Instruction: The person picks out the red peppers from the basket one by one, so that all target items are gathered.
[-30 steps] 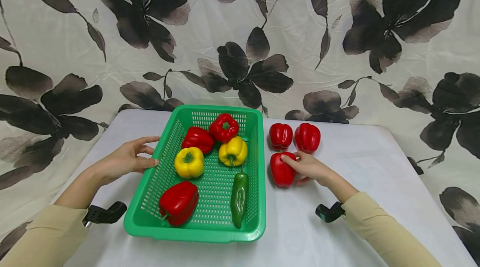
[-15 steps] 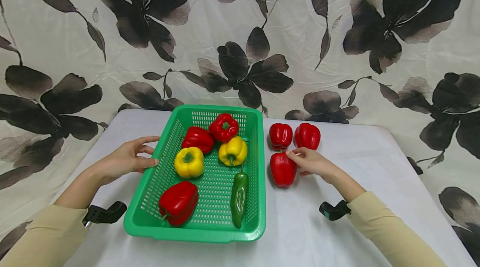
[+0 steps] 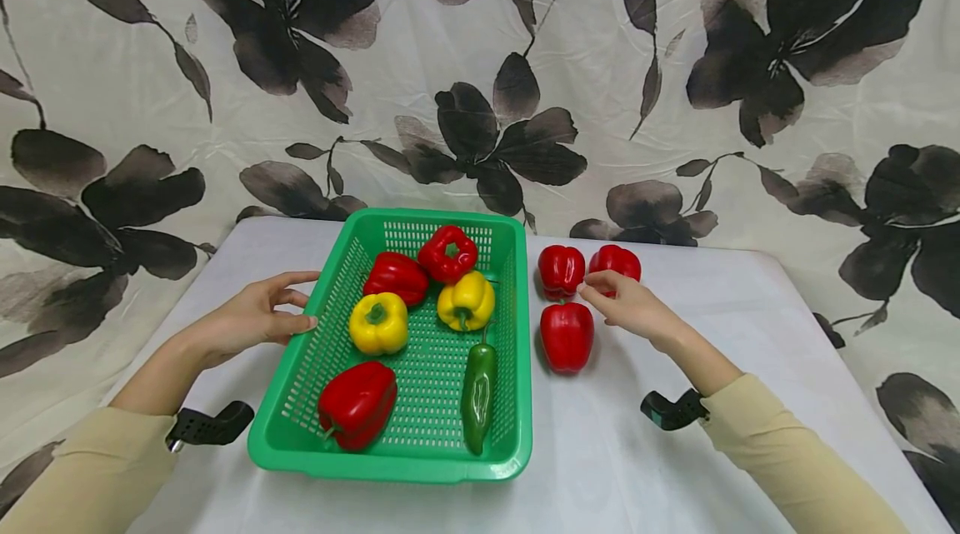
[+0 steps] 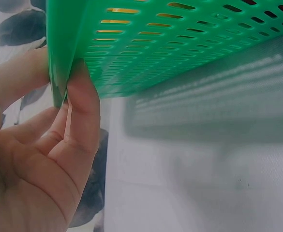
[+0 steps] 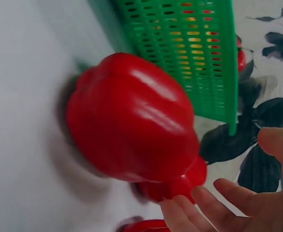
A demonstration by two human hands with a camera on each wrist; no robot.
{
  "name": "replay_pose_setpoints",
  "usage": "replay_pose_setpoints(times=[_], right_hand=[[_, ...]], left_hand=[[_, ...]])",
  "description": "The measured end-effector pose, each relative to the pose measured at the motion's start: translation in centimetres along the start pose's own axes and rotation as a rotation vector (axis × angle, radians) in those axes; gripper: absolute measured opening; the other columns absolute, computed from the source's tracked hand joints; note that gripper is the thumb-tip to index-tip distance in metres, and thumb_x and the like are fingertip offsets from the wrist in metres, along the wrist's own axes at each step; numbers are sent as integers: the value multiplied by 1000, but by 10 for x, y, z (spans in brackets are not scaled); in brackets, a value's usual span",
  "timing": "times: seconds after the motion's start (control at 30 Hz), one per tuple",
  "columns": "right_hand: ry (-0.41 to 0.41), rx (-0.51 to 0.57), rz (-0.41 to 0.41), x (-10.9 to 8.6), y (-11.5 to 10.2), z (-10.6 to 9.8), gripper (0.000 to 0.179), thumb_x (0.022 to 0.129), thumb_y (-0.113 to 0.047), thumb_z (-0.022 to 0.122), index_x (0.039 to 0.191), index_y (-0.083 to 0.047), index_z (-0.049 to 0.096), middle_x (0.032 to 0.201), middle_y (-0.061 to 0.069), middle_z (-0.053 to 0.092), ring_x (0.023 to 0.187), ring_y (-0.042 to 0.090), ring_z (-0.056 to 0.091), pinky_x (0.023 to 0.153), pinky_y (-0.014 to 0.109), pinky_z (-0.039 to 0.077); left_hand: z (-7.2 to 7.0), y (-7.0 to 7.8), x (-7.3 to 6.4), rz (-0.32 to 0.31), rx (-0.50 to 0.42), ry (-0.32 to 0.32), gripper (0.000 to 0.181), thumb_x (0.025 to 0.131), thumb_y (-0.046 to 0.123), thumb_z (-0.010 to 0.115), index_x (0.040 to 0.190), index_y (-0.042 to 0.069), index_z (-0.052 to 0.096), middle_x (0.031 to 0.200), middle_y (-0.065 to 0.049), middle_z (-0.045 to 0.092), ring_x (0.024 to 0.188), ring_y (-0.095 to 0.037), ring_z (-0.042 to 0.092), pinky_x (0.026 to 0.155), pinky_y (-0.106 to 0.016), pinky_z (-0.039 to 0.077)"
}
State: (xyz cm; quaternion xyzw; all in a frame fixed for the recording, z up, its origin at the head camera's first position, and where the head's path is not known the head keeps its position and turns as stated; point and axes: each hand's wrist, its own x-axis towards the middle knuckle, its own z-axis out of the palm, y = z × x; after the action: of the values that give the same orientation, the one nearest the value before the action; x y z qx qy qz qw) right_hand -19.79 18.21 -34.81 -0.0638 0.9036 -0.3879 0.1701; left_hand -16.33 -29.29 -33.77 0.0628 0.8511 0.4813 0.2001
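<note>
My left hand (image 3: 258,313) pinches the left rim of a green plastic basket (image 3: 390,470); in the left wrist view, thumb and fingers lie on opposite sides of that rim. Right of the basket, three red bell peppers rest on the white table: a front one (image 3: 567,340), a back-left one (image 3: 560,271) and a back-right one (image 3: 626,261). My right hand (image 3: 633,306) hovers among them with relaxed fingers, holding nothing and partly covering the back-right pepper. The right wrist view shows the front pepper large, its fingers spread beside the peppers.
Inside the basket lie three red bell peppers, one near the front (image 3: 358,405), two yellow bell peppers, one at the left (image 3: 378,324), and a long green chili pepper (image 3: 478,398). A floral cloth (image 3: 480,34) hangs behind the white table (image 3: 720,334).
My right hand has let go of the front red pepper and moved up and back towards the rear pair. That pepper stays in place. The left hand and basket have not moved.
</note>
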Motion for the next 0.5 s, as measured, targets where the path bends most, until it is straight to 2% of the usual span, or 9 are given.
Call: replay_pose_setpoints(times=[0.23,0.5], right_hand=[[14,39,-59,-1,-15,-4,52,93,-33,51,134,-2,41,131,19,46,112,36,51,81,38,54],[-16,83,-102,-2,-33,-5,50,93,-28,53,135,-6,40,129,16,48,105,32,55,84,40,53]], left_hand=[[0,1,0,-4,1,5,81,85,20,66,146,5,16,119,-26,48,85,-25,65,75,-41,55],[0,0,1,-1,-3,1,81,85,20,66,147,5,15,118,-25,49,86,-25,65,75,-41,55]])
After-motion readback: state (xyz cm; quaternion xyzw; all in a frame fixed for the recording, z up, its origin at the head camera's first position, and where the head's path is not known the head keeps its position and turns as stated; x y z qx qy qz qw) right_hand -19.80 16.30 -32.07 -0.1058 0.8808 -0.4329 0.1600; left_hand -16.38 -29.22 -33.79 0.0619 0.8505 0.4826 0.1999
